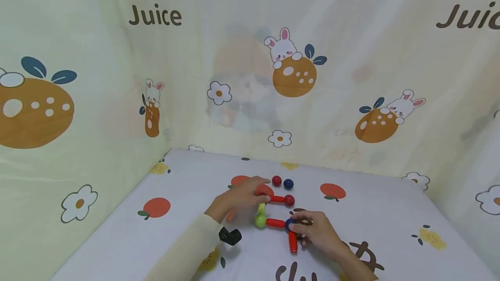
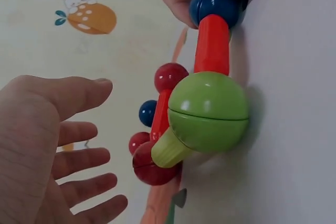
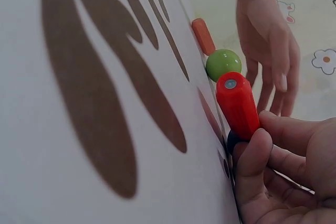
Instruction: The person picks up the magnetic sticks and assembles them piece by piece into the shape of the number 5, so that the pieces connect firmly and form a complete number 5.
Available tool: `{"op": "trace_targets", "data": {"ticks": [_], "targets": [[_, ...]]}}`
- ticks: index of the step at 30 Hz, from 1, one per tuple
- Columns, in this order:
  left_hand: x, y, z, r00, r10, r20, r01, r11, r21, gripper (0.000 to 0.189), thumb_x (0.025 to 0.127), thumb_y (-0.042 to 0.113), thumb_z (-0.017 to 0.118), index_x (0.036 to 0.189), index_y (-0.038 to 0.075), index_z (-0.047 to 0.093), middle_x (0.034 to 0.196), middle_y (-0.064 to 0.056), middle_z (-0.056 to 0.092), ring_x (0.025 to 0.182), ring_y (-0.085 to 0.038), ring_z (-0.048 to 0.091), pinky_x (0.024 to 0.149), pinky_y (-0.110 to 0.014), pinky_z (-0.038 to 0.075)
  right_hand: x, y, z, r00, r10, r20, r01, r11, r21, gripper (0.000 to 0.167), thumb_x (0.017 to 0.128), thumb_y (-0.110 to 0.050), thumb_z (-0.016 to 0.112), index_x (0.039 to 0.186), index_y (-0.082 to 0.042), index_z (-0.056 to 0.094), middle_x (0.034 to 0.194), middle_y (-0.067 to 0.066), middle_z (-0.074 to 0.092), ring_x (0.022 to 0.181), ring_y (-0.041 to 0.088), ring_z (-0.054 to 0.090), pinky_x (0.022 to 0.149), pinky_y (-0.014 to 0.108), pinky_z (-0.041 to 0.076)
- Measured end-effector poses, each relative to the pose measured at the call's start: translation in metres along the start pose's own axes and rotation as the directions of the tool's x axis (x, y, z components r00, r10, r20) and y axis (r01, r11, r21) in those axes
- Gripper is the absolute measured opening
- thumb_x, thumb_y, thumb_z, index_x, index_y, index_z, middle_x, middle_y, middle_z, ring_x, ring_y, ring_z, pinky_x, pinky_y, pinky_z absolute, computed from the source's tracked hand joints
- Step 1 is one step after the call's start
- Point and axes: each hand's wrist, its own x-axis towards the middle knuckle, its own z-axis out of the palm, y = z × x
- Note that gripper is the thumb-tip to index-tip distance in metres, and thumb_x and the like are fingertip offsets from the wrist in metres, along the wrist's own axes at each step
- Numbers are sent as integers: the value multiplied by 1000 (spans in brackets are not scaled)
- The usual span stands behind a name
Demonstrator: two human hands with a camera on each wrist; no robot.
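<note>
A frame of ball-and-rod magnetic building pieces lies on the cloth. My right hand [image 1: 318, 231] pinches its blue ball [image 1: 290, 224] between thumb and fingers. From that ball one red rod [image 1: 293, 243] points toward me, and another red rod [image 1: 275, 223] runs left to a green ball [image 1: 260, 220]. A light green rod [image 2: 170, 149] joins the green ball to a red ball [image 2: 152, 169], from which a further red rod [image 1: 277, 199] reaches another red ball [image 1: 289, 200]. My left hand [image 1: 246, 193] hovers beside that far left corner, fingers spread, holding nothing.
Behind the frame lie a loose red ball [image 1: 276, 181] and a loose blue ball [image 1: 288, 184]. An orange-red rod-shaped piece [image 3: 203, 36] shows beyond the green ball. Printed curtains [image 1: 242, 129] stand at the back and sides of the cloth-covered table [image 1: 371, 194].
</note>
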Motion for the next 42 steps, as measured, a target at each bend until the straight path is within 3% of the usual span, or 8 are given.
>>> {"op": "trace_targets", "data": {"ticks": [6, 11, 17, 21, 26, 31, 36, 42], "targets": [[38, 6, -1, 1000, -21, 12, 20, 997, 79, 56, 98, 34, 66, 149, 16, 50, 150, -5, 51, 136, -25, 47, 110, -48, 44, 2, 1, -4, 1000, -7, 2, 7, 1000, 24, 40, 86, -23, 82, 121, -5, 72, 105, 11, 67, 58, 21, 63, 58, 28, 55], [57, 7, 2, 995, -92, 30, 90, 994, 67, 56, 98, 33, 65, 149, 16, 50, 148, -5, 51, 129, -23, 49, 108, -47, 46, 1, 4, -5, 1000, -21, 17, 21, 999, 29, 41, 87, -24, 81, 121, -5, 72, 106, 11, 66, 58, 21, 62, 58, 29, 55], [76, 6, 8, 987, -158, 21, 157, 987, 42, 57, 100, 35, 64, 151, 18, 48, 150, -4, 51, 135, -23, 47, 110, -48, 43, 0, 4, -9, 999, -35, 28, 34, 999, 35, 40, 87, -23, 81, 121, -4, 72, 107, 11, 67, 59, 21, 62, 57, 29, 55], [84, 3, 12, 982, -187, 38, 186, 982, 29, 60, 100, 33, 64, 155, 24, 43, 154, -1, 47, 140, -23, 43, 114, -50, 39, 0, 4, -10, 998, -52, 34, 51, 998, 40, 40, 87, -24, 81, 121, -4, 72, 106, 10, 67, 60, 21, 62, 57, 29, 55], [89, 3, 17, 985, -162, 66, 156, 984, 83, 54, 102, 29, 61, 153, 33, 45, 154, 2, 47, 137, -21, 44, 115, -49, 37, 1, 7, -9, 997, -61, 44, 59, 997, 48, 40, 87, -23, 81, 121, -4, 72, 102, 9, 69, 63, 20, 62, 56, 29, 56], [88, 7, 20, 991, -131, 38, 125, 983, 132, 40, 101, 23, 63, 141, 25, 60, 135, -1, 61, 115, -19, 52, 105, -42, 48, 1, 8, -7, 997, -54, 47, 51, 997, 55, 40, 87, -23, 81, 121, -4, 72, 100, 9, 69, 64, 20, 62, 55, 29, 55], [87, 7, 22, 987, -161, -7, 160, 978, 131, 32, 98, 22, 68, 130, 20, 64, 112, 0, 65, 101, -18, 56, 93, -36, 53, 1, 8, -7, 998, -48, 42, 46, 998, 50, 40, 87, -24, 81, 121, -4, 72, 99, 9, 68, 59, 20, 61, 55, 29, 54], [90, -3, 25, 984, -176, -35, 179, 979, 102, 29, 96, 27, 72, 123, 22, 65, 106, 2, 64, 96, -16, 57, 89, -34, 53, 1, 7, -8, 998, -49, 42, 47, 998, 49, 40, 88, -24, 81, 121, -4, 72, 100, 10, 67, 59, 20, 61, 56, 28, 54]]}}
